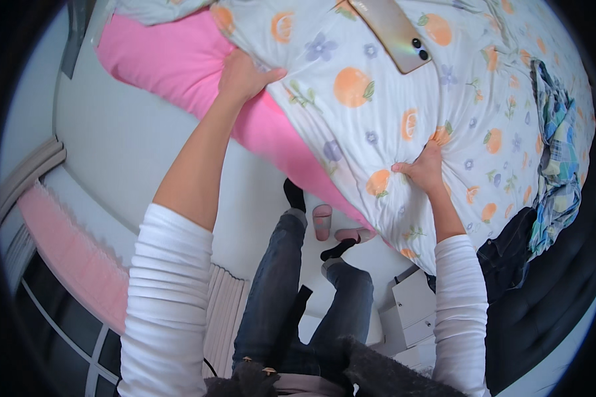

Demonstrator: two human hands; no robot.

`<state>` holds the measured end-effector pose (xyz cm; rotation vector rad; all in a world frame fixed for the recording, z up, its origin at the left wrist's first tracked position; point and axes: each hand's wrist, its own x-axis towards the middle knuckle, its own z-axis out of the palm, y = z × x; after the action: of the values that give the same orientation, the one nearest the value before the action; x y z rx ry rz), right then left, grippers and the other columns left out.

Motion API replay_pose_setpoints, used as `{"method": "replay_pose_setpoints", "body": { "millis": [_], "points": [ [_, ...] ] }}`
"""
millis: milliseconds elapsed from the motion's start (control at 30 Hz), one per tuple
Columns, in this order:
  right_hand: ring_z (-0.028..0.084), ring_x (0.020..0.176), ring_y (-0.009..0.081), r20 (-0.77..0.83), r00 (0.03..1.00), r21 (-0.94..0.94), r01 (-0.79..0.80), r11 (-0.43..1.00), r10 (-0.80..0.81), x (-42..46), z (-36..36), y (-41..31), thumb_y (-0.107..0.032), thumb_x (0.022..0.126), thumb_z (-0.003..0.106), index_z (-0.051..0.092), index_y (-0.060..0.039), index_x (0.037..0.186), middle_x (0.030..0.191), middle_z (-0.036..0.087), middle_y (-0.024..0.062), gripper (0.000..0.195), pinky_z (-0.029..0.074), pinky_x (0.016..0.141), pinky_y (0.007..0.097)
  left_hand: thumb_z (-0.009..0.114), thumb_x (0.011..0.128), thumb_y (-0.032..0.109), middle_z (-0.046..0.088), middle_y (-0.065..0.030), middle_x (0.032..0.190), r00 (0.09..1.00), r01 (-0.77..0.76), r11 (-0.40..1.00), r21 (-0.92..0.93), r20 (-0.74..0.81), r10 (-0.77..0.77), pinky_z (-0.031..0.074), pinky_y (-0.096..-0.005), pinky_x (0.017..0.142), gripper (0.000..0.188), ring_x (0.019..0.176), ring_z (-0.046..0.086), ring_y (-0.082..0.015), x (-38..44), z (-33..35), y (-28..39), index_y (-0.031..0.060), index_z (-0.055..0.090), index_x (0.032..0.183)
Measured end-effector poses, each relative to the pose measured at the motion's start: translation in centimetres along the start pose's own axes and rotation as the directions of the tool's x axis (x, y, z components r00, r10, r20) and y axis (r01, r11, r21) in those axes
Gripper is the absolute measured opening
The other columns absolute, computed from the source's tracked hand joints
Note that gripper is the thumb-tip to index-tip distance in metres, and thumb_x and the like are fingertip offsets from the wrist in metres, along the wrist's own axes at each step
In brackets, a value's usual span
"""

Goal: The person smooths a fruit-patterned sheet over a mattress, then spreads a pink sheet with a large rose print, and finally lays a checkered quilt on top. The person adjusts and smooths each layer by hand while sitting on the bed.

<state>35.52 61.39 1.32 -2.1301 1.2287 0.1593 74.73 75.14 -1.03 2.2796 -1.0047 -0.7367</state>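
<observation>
A white quilt printed with oranges and flowers [298, 44] covers the bed in front of me. Under its near edge shows a pink bed sheet [164, 59], bulging over the bed's side. My left hand [243, 77] grips the quilt's edge where it meets the pink fabric, thumb on top and fingers hidden. Further right, my right hand [424, 166] pinches up the printed fabric, and creases spread out from its grip. A gold smartphone [395, 37] lies on the quilt with its camera side up, beyond both hands.
A crumpled plaid garment [556, 164] and a dark garment [509, 248] lie along the bed's right side, by the black padded headboard [541, 317]. Pink slippers [322, 223] are on the floor near my feet. A white cabinet [412, 307] stands behind, and a pink-trimmed ledge [74, 248] is at left.
</observation>
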Motion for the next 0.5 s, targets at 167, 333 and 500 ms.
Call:
{"method": "replay_pose_setpoints", "body": {
  "millis": [167, 333, 500],
  "points": [
    [0.054, 0.094, 0.0350, -0.044, 0.993, -0.184, -0.117, 0.976, 0.110, 0.0, 0.6, 0.6, -0.031, 0.034, 0.089, 0.045, 0.0072, 0.107, 0.099, 0.057, 0.0194, 0.093, 0.043, 0.081, 0.0384, 0.077, 0.059, 0.025, 0.061, -0.0173, 0.103, 1.000, -0.016, 0.999, -0.029, -0.013, 0.016, 0.045, -0.0382, 0.083, 0.059, 0.096, 0.058, -0.0309, -0.5, -0.6, 1.5, 0.0006, 0.056, 0.108],
    [0.045, 0.107, 0.0385, 0.029, 0.993, -0.138, -0.109, 0.985, 0.114, 0.3, -0.4, -1.2, -0.039, 0.035, 0.088, 0.035, 0.0105, 0.118, 0.114, 0.046, 0.0253, 0.110, 0.040, 0.090, 0.0404, 0.075, 0.062, 0.018, 0.062, -0.0179, 0.100, 0.969, -0.245, 0.950, -0.192, -0.066, 0.237, 0.044, -0.0373, 0.085, 0.056, 0.094, 0.058, -0.0320, -1.5, -1.8, 2.6, -0.0039, 0.052, 0.108],
    [0.044, 0.109, 0.0382, -0.018, 0.985, -0.106, -0.171, 0.980, 0.171, 0.1, -1.2, -1.2, -0.039, 0.035, 0.088, 0.036, 0.0085, 0.121, 0.117, 0.044, 0.0255, 0.111, 0.040, 0.091, 0.0403, 0.078, 0.058, 0.023, 0.049, -0.0194, 0.114, 0.939, 0.018, 0.987, -0.159, 0.341, 0.038, 0.035, -0.0400, 0.092, 0.080, 0.105, 0.047, -0.0347, -5.1, -3.0, 2.1, -0.0004, 0.038, 0.123]
  ]
}}
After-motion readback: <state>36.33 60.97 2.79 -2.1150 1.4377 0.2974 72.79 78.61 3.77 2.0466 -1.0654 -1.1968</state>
